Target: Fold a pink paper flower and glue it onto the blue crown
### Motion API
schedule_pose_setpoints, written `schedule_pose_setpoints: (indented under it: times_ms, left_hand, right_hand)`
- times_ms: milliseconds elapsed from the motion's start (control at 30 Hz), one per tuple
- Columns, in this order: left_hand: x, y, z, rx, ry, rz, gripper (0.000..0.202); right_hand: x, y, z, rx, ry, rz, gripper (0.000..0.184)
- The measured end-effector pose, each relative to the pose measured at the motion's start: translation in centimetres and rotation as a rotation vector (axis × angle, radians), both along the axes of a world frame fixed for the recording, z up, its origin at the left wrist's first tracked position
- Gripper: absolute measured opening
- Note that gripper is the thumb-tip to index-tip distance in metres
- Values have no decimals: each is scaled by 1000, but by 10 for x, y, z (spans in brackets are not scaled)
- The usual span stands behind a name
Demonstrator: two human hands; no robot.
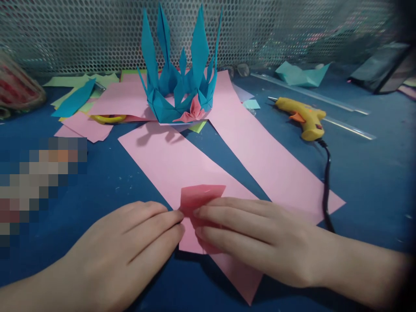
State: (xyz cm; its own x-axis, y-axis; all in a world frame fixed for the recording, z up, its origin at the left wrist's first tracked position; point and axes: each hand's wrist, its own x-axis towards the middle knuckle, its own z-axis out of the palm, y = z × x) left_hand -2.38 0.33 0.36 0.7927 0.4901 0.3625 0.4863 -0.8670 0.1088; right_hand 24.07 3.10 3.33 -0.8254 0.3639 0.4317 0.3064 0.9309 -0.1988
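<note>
A small piece of pink paper (pixel 191 240), partly folded over with its darker pink side showing at the top, is between my two hands. My left hand (pixel 120 247) has its fingers together, and their tips grip the paper's left edge. From the right, the fingers of my right hand (pixel 260 234) lie across the folded part and hold it; both thumbs are hidden. Beneath this paper runs a long light pink paper strip (pixel 162 156). Behind it stands a blue folded-paper crown (pixel 165 110) with tall points and a pink paper flower (pixel 195 110) on its front.
To the right lies a yellow glue gun (pixel 299 113), its black cord (pixel 326 182) crossing a second pink strip (pixel 260 160). Clear glue sticks (pixel 351 128) and a pale teal paper shape (pixel 302 73) are behind. Paper scraps (pixel 86 125) lie left, before a perforated metal panel (pixel 97 34).
</note>
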Motion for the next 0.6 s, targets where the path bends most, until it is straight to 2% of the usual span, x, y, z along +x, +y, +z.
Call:
schedule_pose_setpoints:
  times_ms: [167,267,500,600]
  left_hand:
    - [-1,0,1,107,-14,12,38]
    - [0,3,3,40,7,26,29]
    - [2,4,7,-3,-3,83,36]
    - [12,8,14,-32,-73,63,16]
  right_hand:
    - [3,4,-1,22,-5,-8,45]
    - [6,3,-5,-27,16,-21,34]
    - [8,2,-9,-388,73,-79,16]
    - [8,4,-9,-490,119,-95,13]
